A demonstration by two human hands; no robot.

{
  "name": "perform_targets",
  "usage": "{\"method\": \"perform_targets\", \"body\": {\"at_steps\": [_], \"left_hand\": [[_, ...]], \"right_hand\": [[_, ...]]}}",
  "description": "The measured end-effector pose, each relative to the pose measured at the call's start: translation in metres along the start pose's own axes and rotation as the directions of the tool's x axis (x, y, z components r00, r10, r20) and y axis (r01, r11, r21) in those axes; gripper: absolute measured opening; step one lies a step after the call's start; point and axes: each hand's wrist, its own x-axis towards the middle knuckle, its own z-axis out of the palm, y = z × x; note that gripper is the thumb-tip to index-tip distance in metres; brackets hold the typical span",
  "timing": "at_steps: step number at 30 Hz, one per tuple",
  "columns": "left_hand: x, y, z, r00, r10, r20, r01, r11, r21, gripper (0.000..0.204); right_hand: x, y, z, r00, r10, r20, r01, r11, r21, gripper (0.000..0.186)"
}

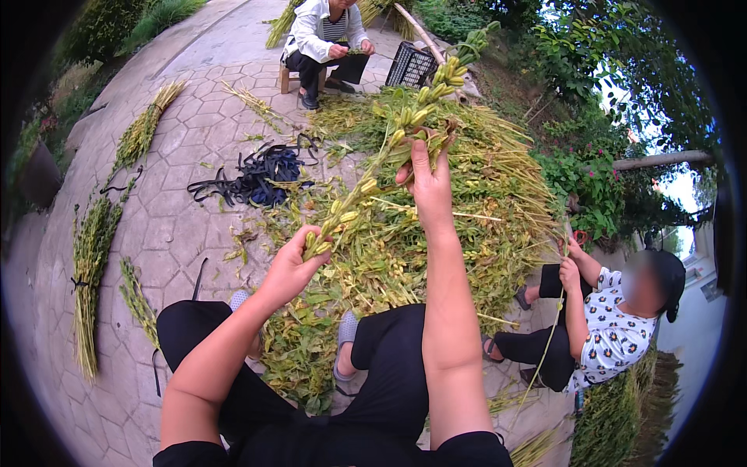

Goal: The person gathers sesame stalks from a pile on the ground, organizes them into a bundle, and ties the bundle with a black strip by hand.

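A long stalk with yellow-green pods runs diagonally up to the right between my hands. My left hand is closed round its lower end, just below a cluster of pods. Farther up, my right hand is closed on the stalk beside some drooping, browning leaves, its fingertips partly hidden behind them. Beneath the stalk lies a wide heap of cut stalks and leaves, reaching to around my feet.
Dark straps lie left of the heap. Bundles lie farther left on paving. A co-worker at right holds a stalk; another sits on a stool at the back, near a black crate.
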Motion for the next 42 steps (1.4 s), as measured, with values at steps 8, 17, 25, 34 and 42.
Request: {"method": "perform_targets", "body": {"at_steps": [8, 17, 25, 34, 42], "left_hand": [[0.009, 0.018, 0.004, 0.949, 0.295, -0.112, -0.233, 0.894, 0.382, 0.058], [0.019, 0.014, 0.002, 0.915, 0.342, -0.211, -0.326, 0.939, 0.109, 0.041], [0.013, 0.024, -0.006, 0.988, 0.052, 0.145, -0.002, 0.947, -0.322, 0.045], [0.005, 0.031, -0.01, 0.969, 0.069, 0.236, 0.036, 0.91, -0.414, 0.048], [0.009, 0.028, -0.008, 0.995, -0.047, 0.085, 0.081, 0.886, -0.457, 0.042]], "right_hand": [[-0.018, 0.009, 0.008, 0.97, -0.108, 0.217, 0.177, 0.928, -0.327, 0.029], [-0.057, -0.022, 0.053, 0.606, -0.439, 0.663, 0.789, 0.44, -0.429, 0.012], [-0.015, -0.024, 0.025, 0.996, -0.093, 0.017, 0.095, 0.986, -0.141, 0.037], [-0.014, 0.012, -0.002, 0.934, 0.004, 0.358, 0.024, 0.997, -0.075, 0.032], [-0.026, 0.007, 0.012, 0.804, -0.133, 0.58, 0.356, 0.888, -0.29, 0.022]]}}
